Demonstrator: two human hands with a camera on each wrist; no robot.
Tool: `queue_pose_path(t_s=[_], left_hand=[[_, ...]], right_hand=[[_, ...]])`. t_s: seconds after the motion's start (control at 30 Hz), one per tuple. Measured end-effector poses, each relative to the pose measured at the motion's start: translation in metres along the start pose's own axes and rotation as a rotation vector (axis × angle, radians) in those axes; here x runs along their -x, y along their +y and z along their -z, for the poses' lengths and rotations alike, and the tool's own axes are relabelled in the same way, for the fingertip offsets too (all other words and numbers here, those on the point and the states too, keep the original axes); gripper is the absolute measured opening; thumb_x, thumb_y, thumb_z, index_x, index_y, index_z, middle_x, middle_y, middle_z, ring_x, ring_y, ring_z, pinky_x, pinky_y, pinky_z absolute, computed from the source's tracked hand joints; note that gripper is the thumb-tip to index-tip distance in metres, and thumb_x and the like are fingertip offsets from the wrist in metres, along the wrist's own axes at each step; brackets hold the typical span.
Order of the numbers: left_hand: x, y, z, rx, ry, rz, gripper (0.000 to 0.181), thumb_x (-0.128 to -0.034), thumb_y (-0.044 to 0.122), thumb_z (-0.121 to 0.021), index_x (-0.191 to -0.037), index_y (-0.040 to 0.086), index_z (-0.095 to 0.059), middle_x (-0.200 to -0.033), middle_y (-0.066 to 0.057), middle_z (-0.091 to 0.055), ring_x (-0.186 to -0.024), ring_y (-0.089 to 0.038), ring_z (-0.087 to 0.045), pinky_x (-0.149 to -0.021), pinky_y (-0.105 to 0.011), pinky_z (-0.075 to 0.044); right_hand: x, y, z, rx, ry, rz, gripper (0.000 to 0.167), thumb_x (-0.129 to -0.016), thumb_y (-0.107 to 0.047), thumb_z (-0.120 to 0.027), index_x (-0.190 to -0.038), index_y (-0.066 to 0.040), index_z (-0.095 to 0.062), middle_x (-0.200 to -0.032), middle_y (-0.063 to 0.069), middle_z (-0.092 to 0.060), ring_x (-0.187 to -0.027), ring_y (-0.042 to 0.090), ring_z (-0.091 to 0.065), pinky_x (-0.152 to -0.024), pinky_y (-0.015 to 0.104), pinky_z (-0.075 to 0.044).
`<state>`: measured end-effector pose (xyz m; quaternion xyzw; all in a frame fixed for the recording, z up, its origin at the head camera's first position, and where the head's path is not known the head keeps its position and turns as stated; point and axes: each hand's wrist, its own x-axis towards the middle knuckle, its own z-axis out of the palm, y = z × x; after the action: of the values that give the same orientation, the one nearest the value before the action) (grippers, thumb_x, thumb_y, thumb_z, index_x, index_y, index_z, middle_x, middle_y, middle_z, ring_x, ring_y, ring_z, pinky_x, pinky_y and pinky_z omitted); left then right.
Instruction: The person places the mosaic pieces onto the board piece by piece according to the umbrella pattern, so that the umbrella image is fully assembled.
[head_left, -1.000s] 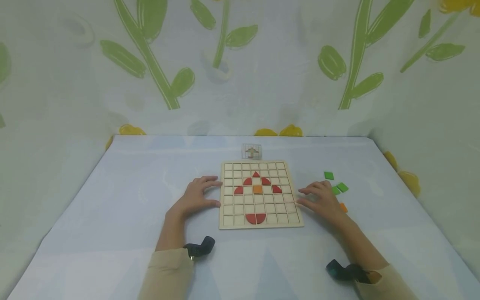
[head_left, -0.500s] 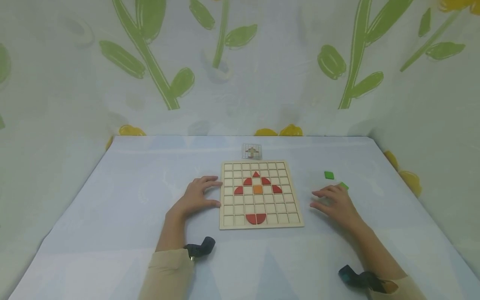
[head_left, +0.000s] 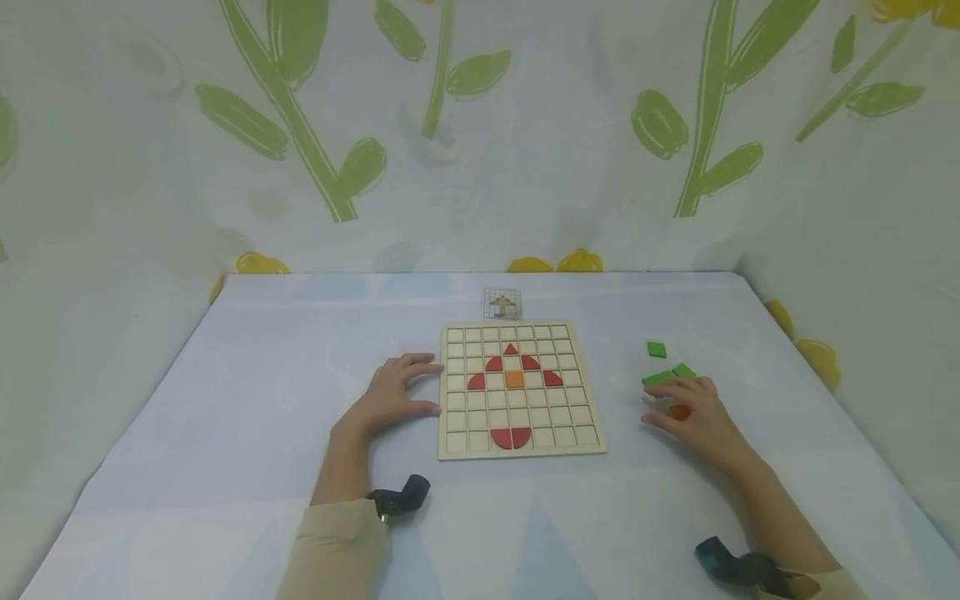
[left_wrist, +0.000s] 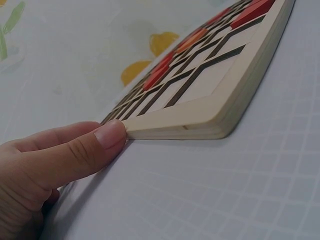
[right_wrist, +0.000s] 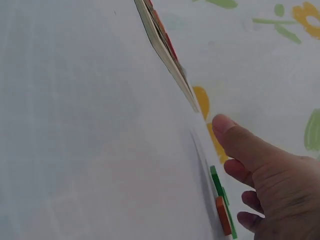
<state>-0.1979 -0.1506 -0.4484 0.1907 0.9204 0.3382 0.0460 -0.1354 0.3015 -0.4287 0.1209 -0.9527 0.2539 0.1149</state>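
A wooden grid board (head_left: pixel 457 421) lies mid-table with red pieces (head_left: pixel 512 438) and one orange square (head_left: pixel 514 379) set in it. My left hand (head_left: pixel 393 392) touches the board's left edge with thumb and fingertips; in the left wrist view the thumb of the hand (left_wrist: pixel 65 160) rests at the board's side (left_wrist: pixel 200 117). To the right of the board, my right hand (head_left: pixel 697 417) hovers with thumb and fingers apart, holding nothing visible. Beside it are green tiles (head_left: pixel 658 378) and an orange piece (head_left: pixel 680 412), partly covered by the fingers.
A small card (head_left: pixel 502 303) with a printed grid pattern lies just behind the board. Another green tile (head_left: pixel 656 349) sits farther back on the right. The patterned wall (head_left: pixel 540 167) rises behind the table.
My right hand has moved away from the board's right side, rightward to beside the loose tiles. The left hand stays at the board's left edge.
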Motion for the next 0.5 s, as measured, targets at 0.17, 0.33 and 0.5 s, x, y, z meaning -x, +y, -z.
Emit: queue_pose_path(t_s=[0.17,0.33,0.5], left_hand=[[0.0,0.0,-0.001,0.004,-0.004,0.005,0.065,-0.0712,0.041,-0.079,-0.129,0.019,-0.059,-0.144,-0.005,-0.043,-0.132,-0.029,-0.035,-0.106,-0.052,-0.028],[0.0,-0.001,-0.001,0.001,-0.004,-0.001,0.065,-0.0713,0.042,-0.079,-0.13,0.02,-0.059,-0.144,-0.005,-0.044,-0.132,-0.029,-0.034,-0.106,-0.053,-0.028],[0.001,0.0,0.0,-0.004,0.004,-0.011,0.065,-0.071,0.042,-0.079,-0.129,0.02,-0.059,-0.143,-0.004,-0.044,-0.131,-0.028,-0.035,-0.105,-0.052,-0.028]], right_hand=[[0.001,0.01,0.007,-0.018,-0.11,-0.039,0.042,-0.073,-0.019,-0.08,-0.111,-0.006,-0.068,-0.109,0.013,-0.063,-0.102,0.025,-0.04,-0.08,0.042,-0.038],[0.004,0.024,0.012,-0.019,-0.139,-0.04,0.044,-0.074,-0.024,-0.08,-0.112,-0.007,-0.068,-0.112,0.013,-0.062,-0.102,0.023,-0.042,-0.079,0.038,-0.039],[0.006,0.032,0.019,-0.04,-0.128,-0.033,0.042,-0.073,-0.024,-0.081,-0.11,-0.008,-0.068,-0.109,0.009,-0.063,-0.102,0.01,-0.042,-0.082,0.027,-0.037]])
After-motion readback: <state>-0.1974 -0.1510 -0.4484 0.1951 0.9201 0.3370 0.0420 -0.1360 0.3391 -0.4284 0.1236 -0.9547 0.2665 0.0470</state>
